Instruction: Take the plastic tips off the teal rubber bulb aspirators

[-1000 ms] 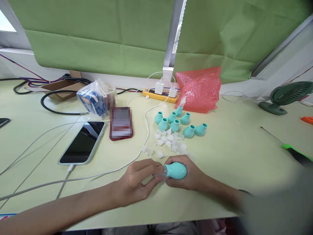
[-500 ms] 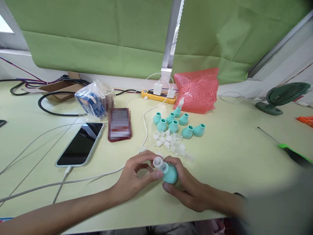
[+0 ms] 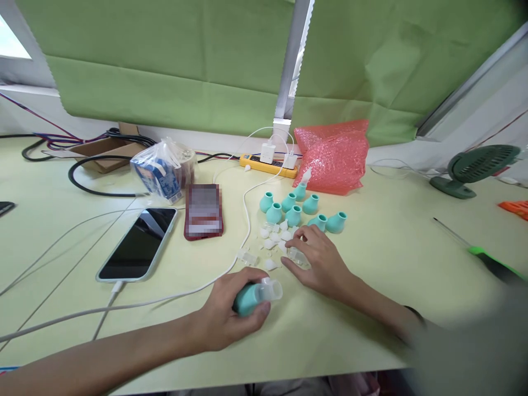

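My left hand (image 3: 231, 311) is wrapped round a teal squeeze bulb (image 3: 246, 300) near the front of the table. A clear plastic tube (image 3: 270, 290) is fitted in the bulb's neck and points right. My right hand (image 3: 319, 261) reaches over the small plastic parts, thumb and fingers apart, with clear tube pieces (image 3: 297, 256) under and beside its fingertips. White teardrop-shaped tips (image 3: 271, 264) lie to its left, and another clear piece (image 3: 248, 257) is by the white cable. Beyond stand several teal bulbs (image 3: 274, 214), one at the back with a clear tip (image 3: 306, 176).
Left of the parts lie a red-cased phone (image 3: 203, 212) and a plugged-in phone (image 3: 138, 245), with a white cable (image 3: 165, 301) crossing the table. A yellow power strip (image 3: 268, 165) and red bubble-wrap bag (image 3: 334, 159) are behind. At right are a screwdriver (image 3: 490, 261) and green fan (image 3: 474, 170).
The bulb with its tube has passed from my right hand into my left and turned to point right. My right hand has let go and moved up over the clear parts.
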A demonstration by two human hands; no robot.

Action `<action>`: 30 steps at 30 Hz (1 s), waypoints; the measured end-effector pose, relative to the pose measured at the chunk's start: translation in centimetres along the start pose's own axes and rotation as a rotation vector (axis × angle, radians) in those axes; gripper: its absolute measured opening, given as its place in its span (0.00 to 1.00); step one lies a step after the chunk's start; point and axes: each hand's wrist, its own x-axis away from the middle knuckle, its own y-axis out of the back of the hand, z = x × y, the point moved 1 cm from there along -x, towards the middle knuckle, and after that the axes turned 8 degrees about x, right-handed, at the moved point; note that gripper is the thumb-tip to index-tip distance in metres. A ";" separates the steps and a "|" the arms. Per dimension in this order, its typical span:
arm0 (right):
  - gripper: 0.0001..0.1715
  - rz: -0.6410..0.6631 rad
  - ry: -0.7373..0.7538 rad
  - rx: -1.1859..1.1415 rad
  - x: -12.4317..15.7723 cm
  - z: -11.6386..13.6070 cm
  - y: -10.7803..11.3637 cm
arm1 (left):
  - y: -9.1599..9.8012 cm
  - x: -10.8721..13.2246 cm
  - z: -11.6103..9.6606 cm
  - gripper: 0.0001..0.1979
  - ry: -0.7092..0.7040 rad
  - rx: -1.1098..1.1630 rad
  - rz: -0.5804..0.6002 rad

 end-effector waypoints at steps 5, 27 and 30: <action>0.12 0.064 -0.016 0.249 -0.9 -0.4 -1.2 | -0.4 0.0 0.2 0.14 0.045 -0.088 -0.092; 0.03 0.010 0.242 -0.355 0.2 0.0 3.4 | -0.2 -1.0 0.4 0.11 0.092 -0.063 -0.151; 0.04 0.027 0.261 -0.278 0.4 0.0 3.6 | -0.2 -1.0 0.4 0.11 0.035 -0.057 -0.174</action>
